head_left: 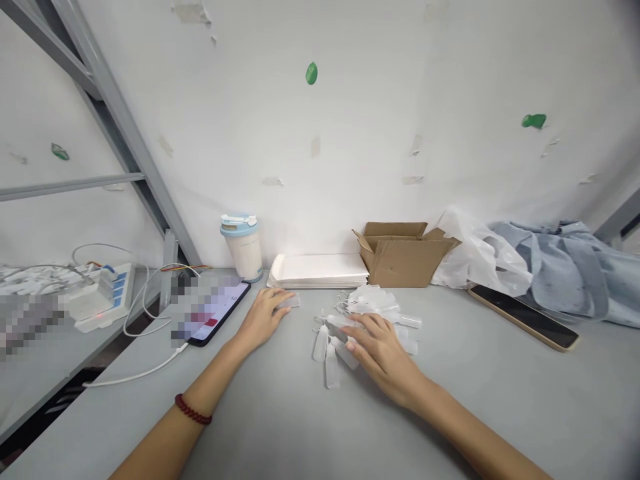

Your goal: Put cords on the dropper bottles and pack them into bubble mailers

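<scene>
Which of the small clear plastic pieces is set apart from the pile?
The clear piece at the left hand, just in front of the white stack; the others bunch around the right hand.

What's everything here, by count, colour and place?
Wall: one, white, back
Patches: three, green, wall
Tape scraps: several, pale, wall
Metal bars: several, grey, sides
Tables: two, grey, centre and left
Power strip: one, white, left
Clutter: uncountable, white, left
Cables: several, mostly white, left
Phones: two, black-edged left, tan-edged right
Cup: one, cream and blue, back left
Paper stack: one, white, back centre
Box: one, brown, beside stack
Plastic bag: one, white, beside box
Cloth: one, blue-grey, far right
Plastic pieces: uncountable, translucent, centre
Bracelet: one, red, left forearm
Left hand: one, bare, at one piece
Right hand: one, bare, over pieces
</scene>
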{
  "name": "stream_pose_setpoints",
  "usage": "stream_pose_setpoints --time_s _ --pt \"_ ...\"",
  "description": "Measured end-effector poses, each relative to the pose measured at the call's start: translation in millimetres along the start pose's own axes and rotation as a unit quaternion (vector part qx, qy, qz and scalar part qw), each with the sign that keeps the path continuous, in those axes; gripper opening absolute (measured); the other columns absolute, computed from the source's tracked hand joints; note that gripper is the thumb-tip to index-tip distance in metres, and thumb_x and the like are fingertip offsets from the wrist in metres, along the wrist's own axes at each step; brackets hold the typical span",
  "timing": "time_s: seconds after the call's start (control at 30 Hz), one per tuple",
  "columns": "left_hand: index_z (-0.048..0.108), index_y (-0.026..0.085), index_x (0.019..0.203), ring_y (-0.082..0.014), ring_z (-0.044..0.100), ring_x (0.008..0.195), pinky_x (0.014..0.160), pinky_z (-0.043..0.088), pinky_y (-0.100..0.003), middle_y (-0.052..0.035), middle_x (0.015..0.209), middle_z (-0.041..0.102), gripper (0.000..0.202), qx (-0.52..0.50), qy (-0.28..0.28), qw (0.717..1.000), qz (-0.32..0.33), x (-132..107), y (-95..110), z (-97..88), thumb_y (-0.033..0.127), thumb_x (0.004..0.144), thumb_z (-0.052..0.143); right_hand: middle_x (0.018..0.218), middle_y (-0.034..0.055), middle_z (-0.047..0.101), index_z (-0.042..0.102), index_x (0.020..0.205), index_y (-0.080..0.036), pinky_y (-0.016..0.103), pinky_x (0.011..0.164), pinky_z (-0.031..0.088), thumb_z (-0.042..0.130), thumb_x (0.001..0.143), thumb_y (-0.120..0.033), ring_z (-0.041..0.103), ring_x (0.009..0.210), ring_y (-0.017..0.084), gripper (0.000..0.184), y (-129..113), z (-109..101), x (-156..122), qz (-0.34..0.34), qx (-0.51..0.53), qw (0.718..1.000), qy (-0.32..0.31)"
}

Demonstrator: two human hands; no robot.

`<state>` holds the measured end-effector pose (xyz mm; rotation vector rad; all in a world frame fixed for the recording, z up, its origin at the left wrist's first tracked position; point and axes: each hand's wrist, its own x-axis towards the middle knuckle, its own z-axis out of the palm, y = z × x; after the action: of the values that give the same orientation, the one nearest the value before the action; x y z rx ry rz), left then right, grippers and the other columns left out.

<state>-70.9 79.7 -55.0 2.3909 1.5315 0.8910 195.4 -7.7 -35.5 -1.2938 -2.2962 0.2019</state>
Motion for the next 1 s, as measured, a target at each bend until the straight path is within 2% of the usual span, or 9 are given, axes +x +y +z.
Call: stream_pose_setpoints --time_s 0.17,0.27,0.3,0.4,0.5,0.63,0.7,0.83,1.0 --pt "0.063 0.018 0.113 -0.0279 0.045 0.115 0.098 0.038 -0.046 -0.0112 0.118 0.057 0.034 -0.005 0.026 1.0 -0.013 -2 15 -5.6 0.029 0.085 0.047 0.113 0.0095 0.057 0.062 0.108 -0.024 0.037 0.085 0.048 0.036 0.094 -0.034 0.053 0.107 0.022 0.031 1 -6 -2 0.004 0.064 0.99 0.124" --pt "0.062 0.019 0.113 -0.0244 0.05 0.11 0.085 0.047 -0.037 -0.0092 0.118 0.058 0.034 -0.041 0.017 0.999 -0.025 -5 37 -10.3 0.031 0.087 0.043 0.104 0.0094 0.06 0.063 0.103 -0.023 0.035 0.079 0.05 0.039 0.093 -0.03 0.058 0.1 0.022 0.027 1 -10 -1 -0.001 0.084 0.981 0.173" --pt "0.061 0.02 0.114 -0.0235 0.053 0.106 0.081 0.048 -0.034 -0.0085 0.118 0.06 0.034 -0.081 0.006 0.996 -0.044 -6 47 -11.9 0.033 0.087 0.044 0.101 0.0092 0.061 0.063 0.102 -0.023 0.035 0.077 0.05 0.041 0.092 -0.029 0.058 0.098 0.022 0.025 2 -11 -1 -0.004 0.094 0.979 0.183" --pt "0.059 0.021 0.115 -0.0206 0.058 0.098 0.079 0.047 -0.031 -0.0062 0.113 0.064 0.036 -0.175 -0.069 0.979 -0.078 -11 73 -15.5 0.038 0.087 0.046 0.095 0.0078 0.063 0.062 0.098 -0.022 0.034 0.075 0.048 0.043 0.091 -0.024 0.059 0.092 0.021 0.021 1 -14 0 -0.004 0.133 0.973 0.189" --pt "0.061 0.023 0.113 -0.0198 0.058 0.094 0.077 0.045 -0.029 -0.0037 0.106 0.067 0.035 -0.21 -0.109 0.968 -0.084 -15 89 -16.9 0.04 0.086 0.047 0.09 0.0052 0.064 0.062 0.095 -0.021 0.031 0.073 0.047 0.046 0.09 -0.022 0.058 0.086 0.018 0.017 -1 -16 -1 0.014 0.172 0.968 0.18" --pt "0.068 0.019 0.088 -0.0176 0.059 0.082 0.071 0.044 -0.027 -0.0022 0.086 0.069 0.028 -0.253 -0.152 0.952 -0.084 -18 95 -16.7 0.036 0.086 0.046 0.084 0.0027 0.064 0.062 0.094 -0.022 0.028 0.069 0.046 0.048 0.089 -0.026 0.058 0.076 0.016 0.016 -3 -17 -3 0.052 0.199 0.964 0.17" --pt "0.068 0.018 0.079 -0.0162 0.058 0.075 0.067 0.043 -0.025 -0.0017 0.078 0.067 0.025 -0.268 -0.15 0.948 -0.088 -18 96 -16.7 0.035 0.084 0.05 0.086 0.0027 0.065 0.063 0.095 -0.022 0.028 0.069 0.046 0.048 0.089 -0.028 0.058 0.077 0.016 0.017 -3 -18 -3 0.069 0.212 0.96 0.167" --pt "0.067 0.017 0.075 -0.0144 0.055 0.069 0.064 0.042 -0.024 -0.001 0.072 0.065 0.018 -0.285 -0.114 0.946 -0.1 -17 97 -15.6 0.031 0.08 0.056 0.083 0.0017 0.064 0.063 0.094 -0.022 0.027 0.068 0.045 0.048 0.089 -0.031 0.057 0.075 0.015 0.018 -4 -19 -4 0.099 0.237 0.952 0.166" --pt "0.061 0.014 0.072 -0.0098 0.049 0.057 0.056 0.042 -0.022 0.0007 0.065 0.058 0.021 -0.408 -0.132 0.891 -0.149 -14 96 -11.0 0.033 0.08 0.056 0.076 0.0007 0.06 0.064 0.092 -0.022 0.026 0.064 0.044 0.05 0.088 -0.033 0.054 0.069 0.014 0.018 -5 -17 -3 0.116 0.257 0.945 0.167"
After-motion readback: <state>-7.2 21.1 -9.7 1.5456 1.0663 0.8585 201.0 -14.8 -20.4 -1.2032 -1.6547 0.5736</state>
